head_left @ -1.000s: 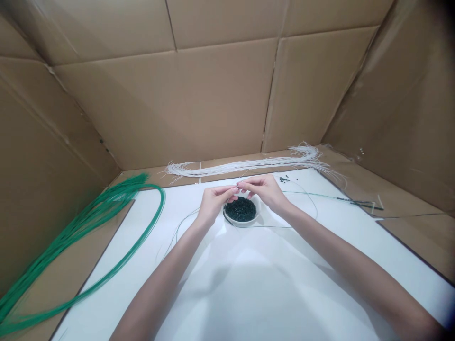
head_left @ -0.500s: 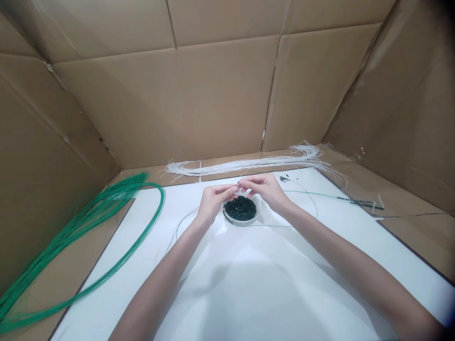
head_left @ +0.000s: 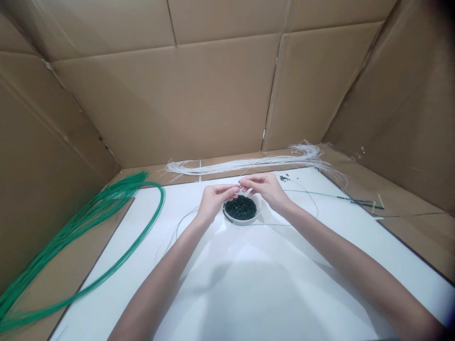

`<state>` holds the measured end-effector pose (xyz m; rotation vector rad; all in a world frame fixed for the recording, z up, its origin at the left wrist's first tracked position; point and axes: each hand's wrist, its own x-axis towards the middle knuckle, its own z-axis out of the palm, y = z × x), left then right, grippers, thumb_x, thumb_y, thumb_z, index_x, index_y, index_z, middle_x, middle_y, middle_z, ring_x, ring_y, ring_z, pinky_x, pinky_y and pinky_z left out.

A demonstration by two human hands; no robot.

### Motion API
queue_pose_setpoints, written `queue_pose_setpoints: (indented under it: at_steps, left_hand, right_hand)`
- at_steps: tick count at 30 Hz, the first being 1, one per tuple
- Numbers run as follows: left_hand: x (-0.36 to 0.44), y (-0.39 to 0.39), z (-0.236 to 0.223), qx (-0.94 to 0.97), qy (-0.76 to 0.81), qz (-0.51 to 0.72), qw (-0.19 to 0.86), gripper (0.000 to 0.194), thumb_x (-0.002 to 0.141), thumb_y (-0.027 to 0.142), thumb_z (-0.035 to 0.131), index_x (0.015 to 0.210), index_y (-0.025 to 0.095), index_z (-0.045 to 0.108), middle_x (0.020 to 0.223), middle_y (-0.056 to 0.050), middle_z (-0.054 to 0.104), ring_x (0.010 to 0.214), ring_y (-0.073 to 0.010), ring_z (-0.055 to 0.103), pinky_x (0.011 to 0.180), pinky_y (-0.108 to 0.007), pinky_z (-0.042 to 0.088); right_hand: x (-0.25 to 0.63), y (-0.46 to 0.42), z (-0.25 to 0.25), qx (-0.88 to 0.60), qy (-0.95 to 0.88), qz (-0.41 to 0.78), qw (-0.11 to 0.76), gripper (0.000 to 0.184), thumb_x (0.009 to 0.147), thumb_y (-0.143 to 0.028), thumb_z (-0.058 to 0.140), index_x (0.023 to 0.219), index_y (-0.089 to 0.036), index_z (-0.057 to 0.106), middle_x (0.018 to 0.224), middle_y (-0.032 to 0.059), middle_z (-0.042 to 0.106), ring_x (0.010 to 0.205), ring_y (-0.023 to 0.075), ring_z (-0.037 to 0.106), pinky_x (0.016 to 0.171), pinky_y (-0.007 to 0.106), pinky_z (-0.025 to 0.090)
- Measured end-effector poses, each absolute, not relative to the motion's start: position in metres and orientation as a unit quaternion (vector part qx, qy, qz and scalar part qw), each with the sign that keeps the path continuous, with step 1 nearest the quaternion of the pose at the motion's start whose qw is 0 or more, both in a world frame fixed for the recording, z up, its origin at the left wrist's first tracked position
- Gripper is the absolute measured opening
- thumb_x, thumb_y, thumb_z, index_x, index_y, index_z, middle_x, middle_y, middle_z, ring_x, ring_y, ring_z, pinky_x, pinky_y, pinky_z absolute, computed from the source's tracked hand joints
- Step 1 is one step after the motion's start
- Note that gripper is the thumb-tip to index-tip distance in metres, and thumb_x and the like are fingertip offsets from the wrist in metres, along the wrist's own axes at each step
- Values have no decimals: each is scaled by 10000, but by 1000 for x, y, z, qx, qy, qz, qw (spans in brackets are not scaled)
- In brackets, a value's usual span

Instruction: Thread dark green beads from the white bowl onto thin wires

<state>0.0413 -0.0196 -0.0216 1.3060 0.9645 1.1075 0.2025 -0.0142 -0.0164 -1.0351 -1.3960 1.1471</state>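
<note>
My left hand and my right hand meet fingertip to fingertip just above the far side of a small white bowl. Both are closed in a pinch around a thin pale strand, whose end sticks up past the fingers. Whether a bead is between the fingertips is too small to tell. Dark green beads fill the bowl. Along its left rim runs a short dark beaded length, partly behind my left hand. Thin green line curves across the white board left of my left hand.
A large bundle of green strands loops along the left. Behind the board lies a white strand bundle. A few loose beads sit beyond my right hand. Beaded strands rest at the right edge. Cardboard walls enclose the board.
Almost nothing differs. The fingertips of my right hand have shifted very slightly, and both hands keep their pinch above the bowl.
</note>
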Motion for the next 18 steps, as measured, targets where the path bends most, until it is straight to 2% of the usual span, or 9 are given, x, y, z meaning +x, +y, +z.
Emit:
queue_pose_setpoints:
  at_steps: [4, 11, 18]
  left_hand:
    - [42, -21, -19, 553, 412, 468, 553, 237, 613, 268, 700, 780, 100, 714, 706, -63, 685, 616, -123, 573, 659, -256, 460]
    - [42, -20, -21, 551, 415, 454, 564, 239, 599, 273, 708, 766, 101, 710, 725, -64, 680, 627, -126, 573, 646, -248, 447]
    - [43, -21, -20, 540, 426, 446, 572, 220, 614, 292, 692, 714, 96, 691, 632, -45, 645, 580, -108, 558, 605, -225, 426]
  right_hand:
    - [202, -15, -16, -433, -576, 472, 508, 211, 639, -335, 664, 696, -135, 696, 653, 50, 659, 592, 120, 569, 477, 210, 449]
    - [202, -14, -16, -435, -583, 461, 508, 212, 639, -335, 658, 687, -131, 689, 642, 44, 637, 582, 118, 552, 477, 216, 444]
    - [200, -13, -19, -432, -572, 439, 542, 211, 634, -342, 661, 651, -132, 658, 604, 28, 607, 562, 113, 531, 452, 210, 424]
